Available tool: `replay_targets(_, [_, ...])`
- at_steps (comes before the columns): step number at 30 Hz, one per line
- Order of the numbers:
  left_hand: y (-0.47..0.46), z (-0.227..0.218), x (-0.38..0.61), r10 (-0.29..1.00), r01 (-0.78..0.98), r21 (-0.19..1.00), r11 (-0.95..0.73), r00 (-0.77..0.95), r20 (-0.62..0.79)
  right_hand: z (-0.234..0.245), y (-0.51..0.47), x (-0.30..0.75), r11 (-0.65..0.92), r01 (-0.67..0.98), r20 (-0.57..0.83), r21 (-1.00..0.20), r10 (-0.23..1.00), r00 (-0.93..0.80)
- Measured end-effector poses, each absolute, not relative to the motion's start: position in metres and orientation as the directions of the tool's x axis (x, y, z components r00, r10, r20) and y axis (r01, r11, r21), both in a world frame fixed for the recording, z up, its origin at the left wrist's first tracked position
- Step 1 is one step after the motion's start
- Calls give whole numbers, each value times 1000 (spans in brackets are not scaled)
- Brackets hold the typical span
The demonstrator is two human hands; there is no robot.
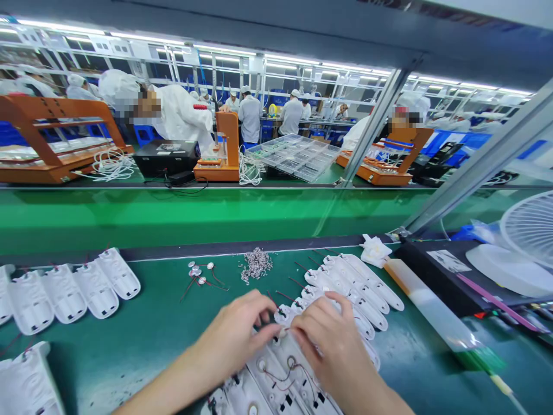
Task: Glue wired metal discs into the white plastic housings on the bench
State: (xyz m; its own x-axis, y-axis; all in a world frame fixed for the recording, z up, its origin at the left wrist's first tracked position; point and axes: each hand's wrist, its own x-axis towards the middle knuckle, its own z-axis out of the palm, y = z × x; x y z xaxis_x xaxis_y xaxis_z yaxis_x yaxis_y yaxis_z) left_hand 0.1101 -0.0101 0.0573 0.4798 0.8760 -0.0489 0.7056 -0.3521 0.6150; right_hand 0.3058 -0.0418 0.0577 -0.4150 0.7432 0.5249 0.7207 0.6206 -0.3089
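Note:
My left hand (242, 325) and my right hand (330, 334) meet over a row of white plastic housings (248, 395), fingertips pinched close together. Something small and pale shows between them, too small to name. Below my hands, the open housings hold small round discs (262, 365) with thin red and black wires. More white housing shells (354, 282) lie beside and beyond my right hand, wires sticking out at their far ends. Ahead of my left hand lie several loose wired discs (201, 280) and a pile of small metal screws (257, 264).
At left, more white shells (64, 293) stand in a row. To the right are a white crumpled piece (375, 251), a tool with a clear sleeve (427, 300), a black case (458, 271) and a fan (529, 230). Co-workers and orange fixtures (227, 150) are beyond the green belt (194, 213).

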Motion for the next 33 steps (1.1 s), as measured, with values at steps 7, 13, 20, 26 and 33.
replay_targets(7, [52, 27, 32, 993, 988, 103, -116, 116, 9, 44, -3, 406, 197, 938, 500, -286, 865, -29])
replay_targets(13, [56, 17, 21, 991, 971, 205, -123, 130, -20, 24, 12, 415, 25, 964, 416, -266, 905, 91])
replay_targets(20, [55, 30, 24, 994, 949, 299, -96, 106, -17, 24, 18, 402, -33, 968, 335, -248, 935, 117])
replay_targets(26, [49, 38, 31, 991, 929, 353, -111, 77, 109, 26, 17, 398, -36, 977, 332, -211, 937, 106])
replay_targets(33, [39, 46, 40, 954, 931, 301, -206, 122, 275, 30, 15, 396, -23, 985, 328, -172, 941, 80])
